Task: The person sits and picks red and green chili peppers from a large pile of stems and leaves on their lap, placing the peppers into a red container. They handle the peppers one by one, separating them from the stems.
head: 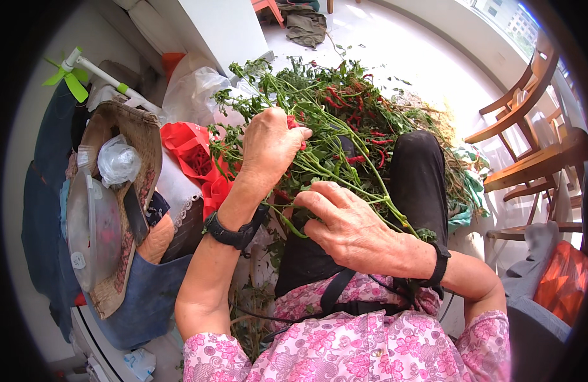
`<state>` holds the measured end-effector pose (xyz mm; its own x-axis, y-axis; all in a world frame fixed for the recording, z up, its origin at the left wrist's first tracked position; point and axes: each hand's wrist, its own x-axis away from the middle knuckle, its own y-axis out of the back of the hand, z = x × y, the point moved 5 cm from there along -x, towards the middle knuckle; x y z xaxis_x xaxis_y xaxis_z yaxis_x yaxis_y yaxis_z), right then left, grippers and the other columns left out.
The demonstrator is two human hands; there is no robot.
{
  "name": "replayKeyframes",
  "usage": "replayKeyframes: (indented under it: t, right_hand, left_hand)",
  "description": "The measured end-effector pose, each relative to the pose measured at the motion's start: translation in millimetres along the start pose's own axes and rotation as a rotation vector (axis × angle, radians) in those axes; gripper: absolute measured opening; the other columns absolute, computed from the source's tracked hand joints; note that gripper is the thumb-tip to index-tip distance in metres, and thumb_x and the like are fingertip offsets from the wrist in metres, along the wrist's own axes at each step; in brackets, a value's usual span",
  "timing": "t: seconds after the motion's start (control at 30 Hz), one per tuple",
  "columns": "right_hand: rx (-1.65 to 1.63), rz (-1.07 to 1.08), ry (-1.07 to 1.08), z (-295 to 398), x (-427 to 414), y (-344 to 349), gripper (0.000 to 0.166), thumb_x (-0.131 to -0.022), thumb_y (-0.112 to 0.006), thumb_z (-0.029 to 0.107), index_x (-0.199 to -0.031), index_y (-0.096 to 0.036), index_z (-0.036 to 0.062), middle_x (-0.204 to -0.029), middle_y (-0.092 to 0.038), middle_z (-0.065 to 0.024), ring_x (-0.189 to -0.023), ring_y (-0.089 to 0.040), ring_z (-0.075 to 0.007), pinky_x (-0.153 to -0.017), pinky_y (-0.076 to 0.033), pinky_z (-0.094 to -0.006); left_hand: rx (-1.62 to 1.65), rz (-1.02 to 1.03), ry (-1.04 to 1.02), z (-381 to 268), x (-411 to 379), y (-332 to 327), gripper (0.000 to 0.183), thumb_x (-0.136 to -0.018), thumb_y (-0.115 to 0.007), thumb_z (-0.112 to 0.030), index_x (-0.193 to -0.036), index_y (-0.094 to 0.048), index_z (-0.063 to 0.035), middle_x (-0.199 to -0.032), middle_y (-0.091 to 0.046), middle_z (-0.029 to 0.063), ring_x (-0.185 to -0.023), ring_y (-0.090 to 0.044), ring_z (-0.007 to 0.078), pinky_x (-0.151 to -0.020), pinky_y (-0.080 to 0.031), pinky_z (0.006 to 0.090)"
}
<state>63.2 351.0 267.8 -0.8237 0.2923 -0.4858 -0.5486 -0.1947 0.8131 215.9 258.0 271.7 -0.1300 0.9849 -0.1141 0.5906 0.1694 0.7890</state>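
Note:
A leafy green chili pepper plant lies across my lap, its thick stem passing by my right wrist. My left hand is closed around red chili peppers that show beside its thumb, in front of the plant's upper branches. My right hand is curled over the lower branches, near a green chili pepper; its fingertips are partly hidden, so a hold on a stem cannot be made out. Beyond my knees lies a heap of chili plants with many red peppers. A red bag with red peppers inside stands beside my left forearm.
At the left, a woven basket holds a plastic bag, a clear lidded container and a phone. A small green-bladed fan is behind it. Wooden chairs stand at the right, near an orange bag.

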Motion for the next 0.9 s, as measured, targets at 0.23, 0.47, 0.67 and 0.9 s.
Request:
replayKeyframes:
  t: [0.23, 0.47, 0.67, 0.9]
  right_hand:
    - [-0.036, 0.055, -0.024, 2.8, 4.5, -3.8, 0.015, -0.067, -0.067, 0.008, -0.076, -0.06, -0.0014, -0.122, -0.05, -0.0204, -0.118, -0.049, -0.0369, -0.088, -0.051, -0.0435]
    - [-0.088, 0.014, -0.066, -2.5, 1.5, 16.5, 0.015, -0.069, -0.072, 0.007, -0.08, -0.063, 0.0032, -0.128, -0.051, -0.0162, -0.128, -0.043, -0.0396, -0.1, -0.043, -0.0527]
    - [-0.227, -0.052, -0.137, -15.6, -7.3, 59.8, 0.019, -0.074, -0.077, 0.009, -0.085, -0.062, 0.0081, -0.126, -0.058, -0.01, -0.13, -0.043, -0.0395, -0.104, -0.039, -0.0538]
    - [-0.116, -0.104, -0.23, -71.8, -47.9, 78.6, 0.017, -0.081, -0.071, 0.007, -0.095, -0.063, 0.0032, -0.11, -0.064, -0.0112, -0.103, -0.063, -0.0297, -0.088, -0.05, -0.0387]
  left_hand:
    - [-0.153, -0.047, 0.123, 37.4, -26.9, -33.4, 0.021, -0.069, -0.065, -0.014, -0.077, -0.069, 0.0055, -0.079, -0.068, 0.0272, -0.082, -0.069, 0.0427, -0.077, -0.056, 0.047]
    - [0.663, 0.121, 0.099, 50.6, -29.2, -23.0, 0.008, -0.073, -0.065, -0.004, -0.066, -0.063, -0.0025, -0.057, -0.054, -0.0035, -0.047, -0.045, 0.0051, -0.044, -0.034, 0.0243]
    - [0.739, 0.235, 0.102, 54.3, -26.4, 7.2, 0.007, -0.079, -0.066, -0.005, -0.072, -0.065, -0.0035, -0.065, -0.062, -0.0011, -0.05, -0.046, 0.003, -0.046, -0.033, 0.0199]
    - [0.845, 0.239, 0.161, 47.1, -7.4, 15.7, 0.003, -0.082, -0.065, -0.004, -0.079, -0.065, -0.0027, -0.07, -0.067, 0.0032, -0.049, -0.047, 0.0018, -0.045, -0.036, 0.0187]
